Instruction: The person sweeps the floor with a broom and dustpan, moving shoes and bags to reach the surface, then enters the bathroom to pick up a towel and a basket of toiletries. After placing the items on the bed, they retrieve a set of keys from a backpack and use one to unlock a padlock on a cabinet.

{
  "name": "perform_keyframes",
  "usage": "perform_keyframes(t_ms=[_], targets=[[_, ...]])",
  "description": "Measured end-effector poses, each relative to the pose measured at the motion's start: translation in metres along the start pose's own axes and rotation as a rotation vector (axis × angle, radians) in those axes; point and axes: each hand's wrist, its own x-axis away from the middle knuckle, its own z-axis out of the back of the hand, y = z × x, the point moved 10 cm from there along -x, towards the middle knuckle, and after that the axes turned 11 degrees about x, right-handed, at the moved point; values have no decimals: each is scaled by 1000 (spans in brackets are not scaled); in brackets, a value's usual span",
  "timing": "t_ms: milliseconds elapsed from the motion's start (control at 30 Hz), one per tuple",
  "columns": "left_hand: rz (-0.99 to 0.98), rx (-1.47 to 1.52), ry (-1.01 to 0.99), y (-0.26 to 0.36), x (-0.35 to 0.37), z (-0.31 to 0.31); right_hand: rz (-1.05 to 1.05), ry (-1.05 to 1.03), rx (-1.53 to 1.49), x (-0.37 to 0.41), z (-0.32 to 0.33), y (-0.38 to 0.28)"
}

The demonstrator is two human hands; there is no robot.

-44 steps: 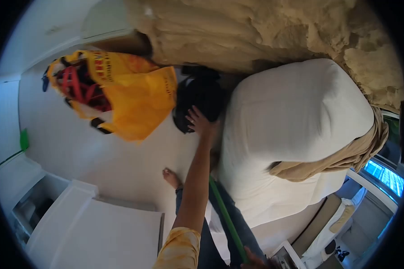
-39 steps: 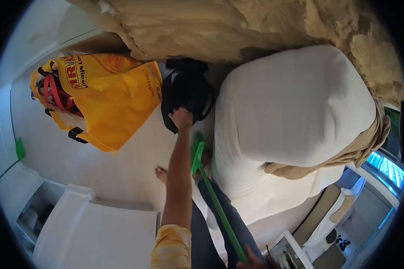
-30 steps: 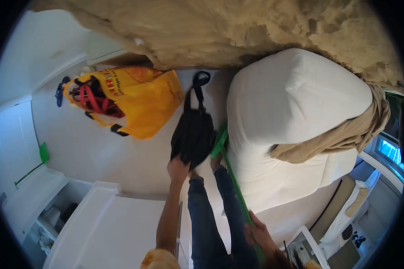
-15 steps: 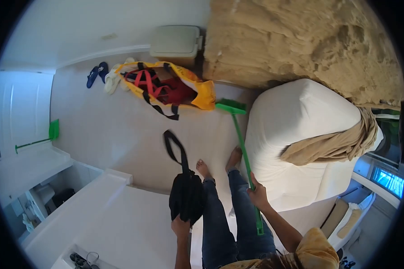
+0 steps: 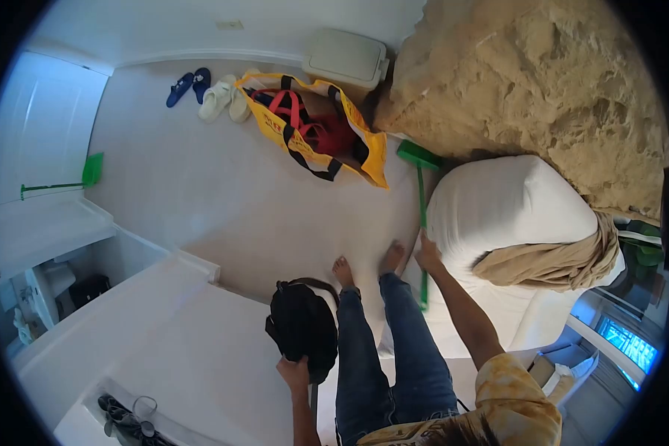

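My left hand [image 5: 294,370] is closed on the lower edge of a black bag [image 5: 302,327], just left of my legs, beside the white ledge. The bag's strap [image 5: 317,283] droops over its far end. In my right hand [image 5: 428,254] is the handle of a green broom [image 5: 422,197], gripped partway along. The broom's green head [image 5: 418,154] is at the floor, between the yellow tote bag [image 5: 377,160] and the white cushioned seat [image 5: 509,204]. Red straps and dark red contents show inside the open tote.
Blue slippers [image 5: 179,90] and pale clogs [image 5: 216,99] lie by the wall near a lidded box [image 5: 344,56]. A green dustpan [image 5: 92,169] is by the door. A brown cloth [image 5: 546,260] drapes over the seat. Tan rock-textured wall [image 5: 528,89] rises at right.
My right hand has moved forward with the broom, away from my body. The bag's strap, stretched out ahead before, has dropped back against the bag. The view has shifted a little.
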Motion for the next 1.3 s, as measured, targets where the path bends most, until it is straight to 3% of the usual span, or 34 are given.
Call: perform_keyframes(t_ms=[67, 233, 367, 433, 467, 500, 633, 667, 733, 767, 867, 900, 933, 1033, 1100, 1200, 1233, 1267, 1300], targets=[[-136, -82, -39, 41, -24, 5, 20, -200, 164, 44, 11, 25], [-523, -267, -122, 231, -57, 2, 43, -276, 277, 78, 25, 73], [-1075, -446, -96, 422, -53, -24, -1, -286, 255, 71, 27, 72], [-1268, -580, -149, 503, -64, -64, -7, -288, 197, 68, 29, 73], [-1185, -746, -245, 535, -80, -91, -10, -308, 196, 67, 38, 72], [-1373, -726, -171, 571, -79, -108, -13, -328, 195, 65, 50, 72], [-1581, -893, -233, 664, -128, -205, 1, -389, 174, 51, 85, 73], [-1789, -794, -146, 681, -129, -217, 2, -398, 189, 48, 89, 76], [-1662, -900, -243, 710, -168, -266, 8, -395, 199, 40, 94, 82], [-1696, -895, -250, 721, -180, -288, 24, -374, 177, 36, 98, 83], [-1671, -909, -272, 722, -230, -344, 45, -305, 71, 35, 110, 87], [-1645, -917, -283, 711, -245, -359, -60, -368, -158, 38, 103, 99], [-1552, -966, -172, 700, -264, -357, -102, -379, -338, 42, 116, 92], [-1404, -456, 108, 677, -277, -298, -221, -335, -681, 42, 146, 75], [-1295, -178, 73, 639, -265, -268, -184, -282, -580, 20, 166, 56], [-1004, -26, 55, 530, -256, -232, -145, -378, -696, -32, 160, 25], [-991, 36, 52, 484, -248, -220, -107, -371, -664, -42, 162, 7], [-778, 124, -56, 432, -244, -212, -68, -368, -631, -47, 161, -9], [-729, 68, -33, 377, -229, -202, -68, -370, -564, -45, 163, -21]])
